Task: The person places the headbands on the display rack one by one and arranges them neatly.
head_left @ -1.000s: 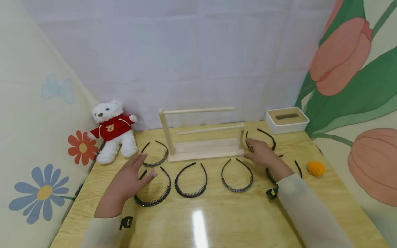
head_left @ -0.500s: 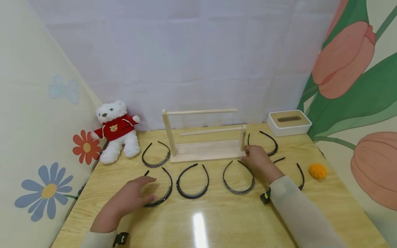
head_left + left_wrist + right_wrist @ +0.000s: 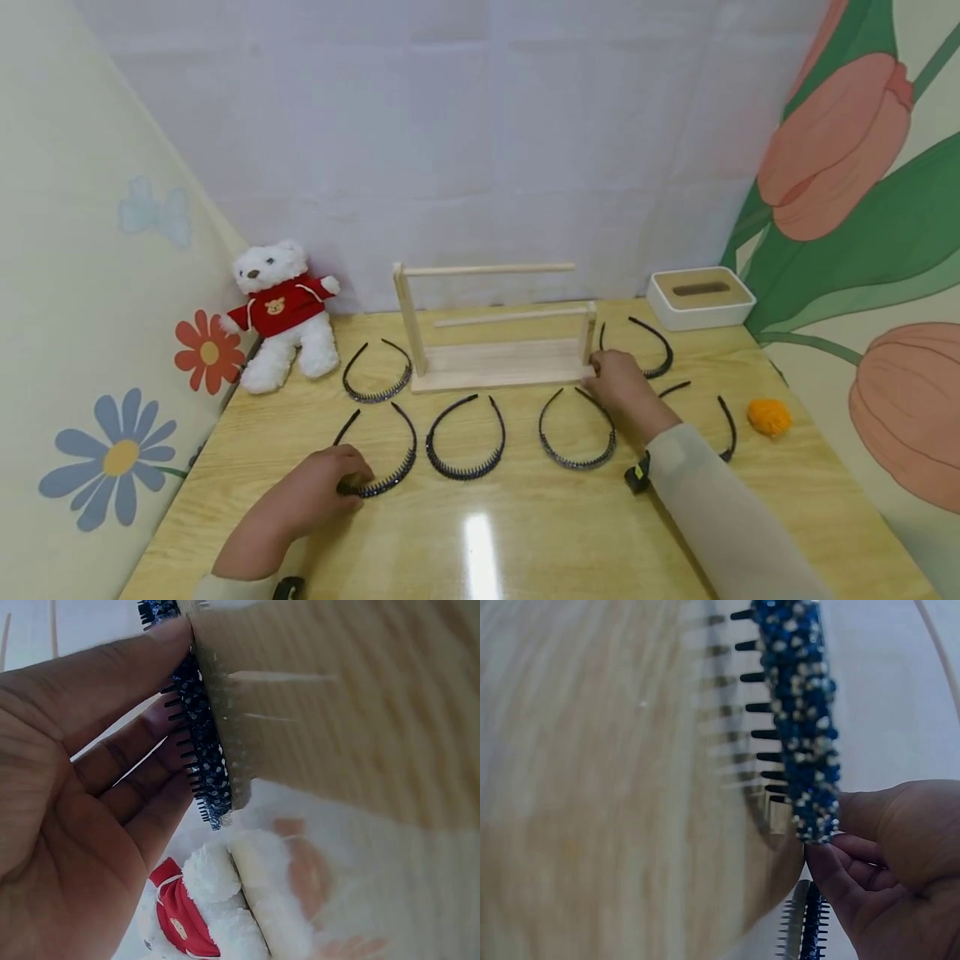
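The left hand pinches a glittery dark-blue toothed headband toward the left of the wooden table; likely light, springy, best held mid-curve. Whether the right hand grips the pale wooden rack, I cannot tell.

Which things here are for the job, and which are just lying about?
Probably for the job:
headband pinched by the left hand
wooden rack by the right hand
perhaps the other headbands

Seemingly just lying about:
teddy bear
white box
orange ball
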A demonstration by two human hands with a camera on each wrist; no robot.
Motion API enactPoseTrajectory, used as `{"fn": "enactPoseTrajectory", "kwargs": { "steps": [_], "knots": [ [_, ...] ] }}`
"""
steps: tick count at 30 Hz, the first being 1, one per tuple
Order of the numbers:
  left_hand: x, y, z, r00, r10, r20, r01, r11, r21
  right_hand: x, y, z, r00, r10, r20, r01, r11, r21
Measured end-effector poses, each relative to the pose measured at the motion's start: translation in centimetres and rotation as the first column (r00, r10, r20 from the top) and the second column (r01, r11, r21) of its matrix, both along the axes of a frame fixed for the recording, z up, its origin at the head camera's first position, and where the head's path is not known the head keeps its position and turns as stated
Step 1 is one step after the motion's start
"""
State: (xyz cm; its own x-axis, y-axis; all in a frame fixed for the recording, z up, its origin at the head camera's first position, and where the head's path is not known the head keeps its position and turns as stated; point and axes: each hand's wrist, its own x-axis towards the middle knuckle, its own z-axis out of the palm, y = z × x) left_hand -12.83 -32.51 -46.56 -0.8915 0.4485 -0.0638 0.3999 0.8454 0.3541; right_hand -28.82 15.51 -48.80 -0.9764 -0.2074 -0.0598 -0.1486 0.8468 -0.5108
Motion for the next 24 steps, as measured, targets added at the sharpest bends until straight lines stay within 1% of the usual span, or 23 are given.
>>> {"fn": "enactPoseTrajectory", "kwargs": {
  "steps": [4, 10, 12, 13, 15, 17, 18, 19, 21, 22, 23, 24],
  "knots": [
    [0.1, 0.0, 0.1, 1.0, -0.016, 0.0, 0.016, 1.0, 0.02, -0.2, 0.1, -0.2, 1.0, -0.004, -0.006, 0.004, 1.0, 0.018],
    [0.4, 0.1, 0.3, 1.0, -0.007, 0.014, 0.006, 1.0, 0.028, -0.3, -0.1, -0.4, 1.0, -0.002, -0.024, 0.003, 1.0, 0.021],
    [0.5, 0.2, 0.5, 1.0, 0.001, 0.027, -0.002, 0.999, 0.039, -0.3, -0.1, -0.4, 0.999, 0.004, -0.032, -0.003, 1.0, 0.023],
    [0.6, 0.2, 0.7, 0.999, 0.007, 0.034, -0.008, 0.999, 0.051, -0.3, -0.1, -0.4, 0.999, 0.006, -0.034, -0.006, 1.0, 0.023],
    [0.7, 0.4, 1.3, 0.997, 0.03, 0.067, -0.037, 0.994, 0.105, -0.3, 0.0, -0.4, 0.999, 0.01, -0.04, -0.009, 1.0, 0.023],
    [0.6, 0.7, 2.1, 0.993, 0.056, 0.109, -0.075, 0.98, 0.184, -0.2, 0.0, -0.4, 0.999, 0.008, -0.042, -0.007, 1.0, 0.021],
    [0.6, 0.9, 2.5, 0.988, 0.071, 0.134, -0.101, 0.969, 0.228, -0.2, 0.1, -0.4, 0.999, 0.005, -0.04, -0.004, 1.0, 0.017],
    [0.4, 1.0, 2.9, 0.982, 0.085, 0.166, -0.129, 0.952, 0.279, -0.2, 0.1, -0.4, 0.999, 0.004, -0.041, -0.003, 1.0, 0.012],
    [0.2, 1.3, 3.7, 0.968, 0.111, 0.223, -0.191, 0.907, 0.377, -0.2, 0.1, -0.3, 0.999, 0.001, -0.038, -0.001, 1.0, 0.007],
    [0.1, 1.5, 4.0, 0.959, 0.125, 0.255, -0.228, 0.876, 0.425, -0.3, 0.1, -0.3, 0.999, 0.001, -0.038, 0.0, 1.0, 0.007],
    [0.1, 1.6, 4.2, 0.948, 0.142, 0.287, -0.268, 0.841, 0.471, -0.3, 0.1, -0.3, 0.999, 0.001, -0.04, 0.0, 1.0, 0.006],
    [0.0, 1.8, 4.5, 0.934, 0.155, 0.322, -0.312, 0.795, 0.521, -0.3, 0.1, -0.4, 0.999, 0.002, -0.041, -0.001, 1.0, 0.007]
  ]
}}
